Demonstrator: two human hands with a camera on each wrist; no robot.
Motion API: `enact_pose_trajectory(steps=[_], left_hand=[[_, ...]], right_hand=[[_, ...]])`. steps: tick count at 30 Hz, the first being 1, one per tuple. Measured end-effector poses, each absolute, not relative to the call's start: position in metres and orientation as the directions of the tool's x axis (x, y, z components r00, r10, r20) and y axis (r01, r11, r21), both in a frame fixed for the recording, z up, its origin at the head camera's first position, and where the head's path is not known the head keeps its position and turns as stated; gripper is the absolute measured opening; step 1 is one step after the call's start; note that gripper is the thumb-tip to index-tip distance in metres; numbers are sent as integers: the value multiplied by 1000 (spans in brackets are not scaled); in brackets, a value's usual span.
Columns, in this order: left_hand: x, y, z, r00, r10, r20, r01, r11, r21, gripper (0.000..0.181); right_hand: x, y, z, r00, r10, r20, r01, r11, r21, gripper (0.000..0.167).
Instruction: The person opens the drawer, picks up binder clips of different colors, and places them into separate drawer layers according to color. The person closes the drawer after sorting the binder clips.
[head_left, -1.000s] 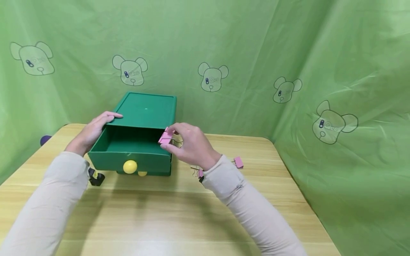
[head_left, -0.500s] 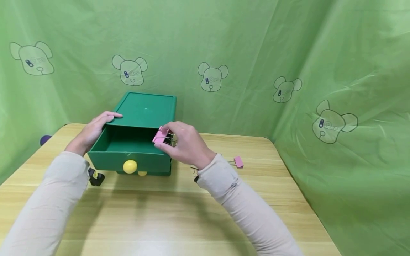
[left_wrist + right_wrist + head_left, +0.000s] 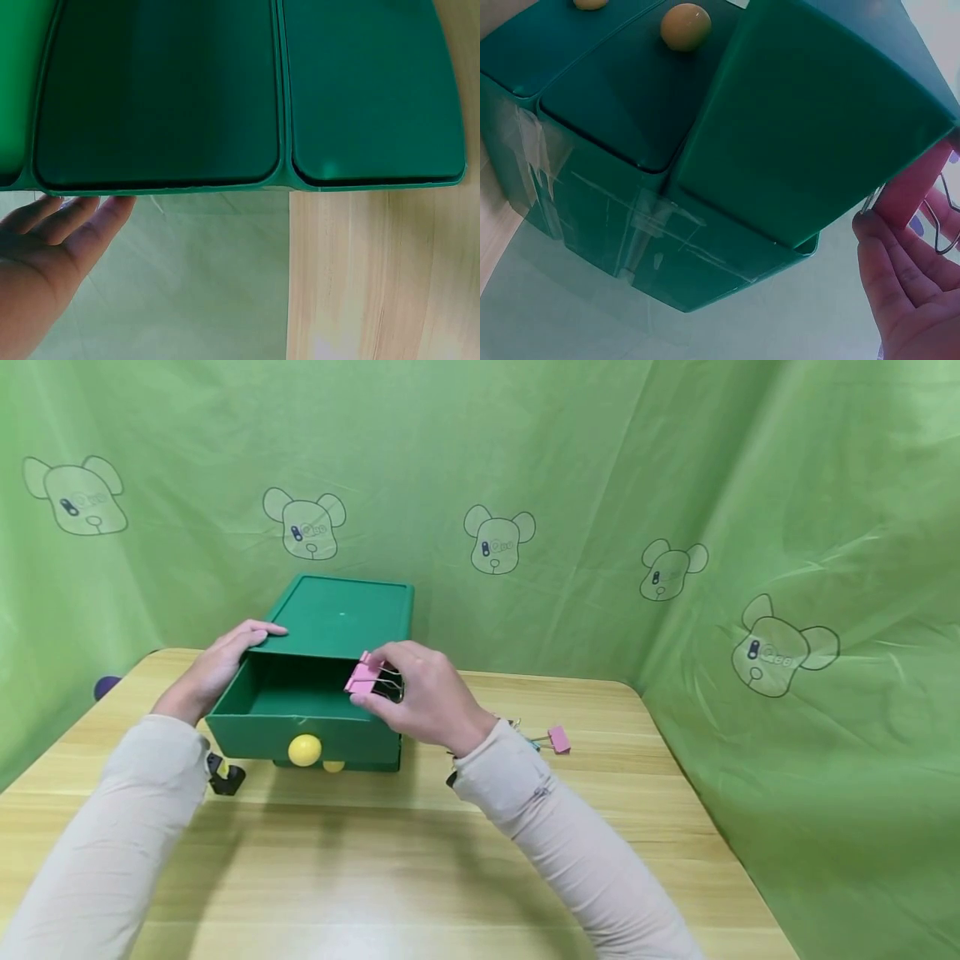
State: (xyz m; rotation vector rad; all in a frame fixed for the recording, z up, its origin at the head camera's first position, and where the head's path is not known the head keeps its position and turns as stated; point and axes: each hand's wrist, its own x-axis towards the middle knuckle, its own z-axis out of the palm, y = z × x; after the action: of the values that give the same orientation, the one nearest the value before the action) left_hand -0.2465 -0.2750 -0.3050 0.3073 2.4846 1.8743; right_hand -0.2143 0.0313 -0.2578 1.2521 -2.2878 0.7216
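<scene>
A green drawer cabinet stands on the table with its top drawer pulled out, a yellow knob on its front. My left hand rests on the cabinet's left top edge, fingers extended; in the left wrist view its fingertips meet the edge. Thumb and fingers of my right hand pinch a pink binder clip over the right side of the open drawer. The clip's wire handles point back toward the palm. In the right wrist view, the clip shows just beyond the drawer's side wall.
Another pink binder clip lies on the wooden table to the right, beside a small teal item partly hidden by my sleeve. A purple object is at the far left edge. Green curtain encloses the back and right.
My right hand has moved left with the pink binder clip, from the drawer's right edge to farther over its opening. The left hand stays on the cabinet.
</scene>
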Motion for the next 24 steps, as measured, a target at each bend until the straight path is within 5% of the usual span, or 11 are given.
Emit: enact_pose_trajectory(steps=[24], left_hand=[[-247, -275, -305, -979, 166, 120, 161, 259, 952, 39]], right_hand=[[-215, 16, -261, -610, -653, 449, -792, 526, -310, 37]])
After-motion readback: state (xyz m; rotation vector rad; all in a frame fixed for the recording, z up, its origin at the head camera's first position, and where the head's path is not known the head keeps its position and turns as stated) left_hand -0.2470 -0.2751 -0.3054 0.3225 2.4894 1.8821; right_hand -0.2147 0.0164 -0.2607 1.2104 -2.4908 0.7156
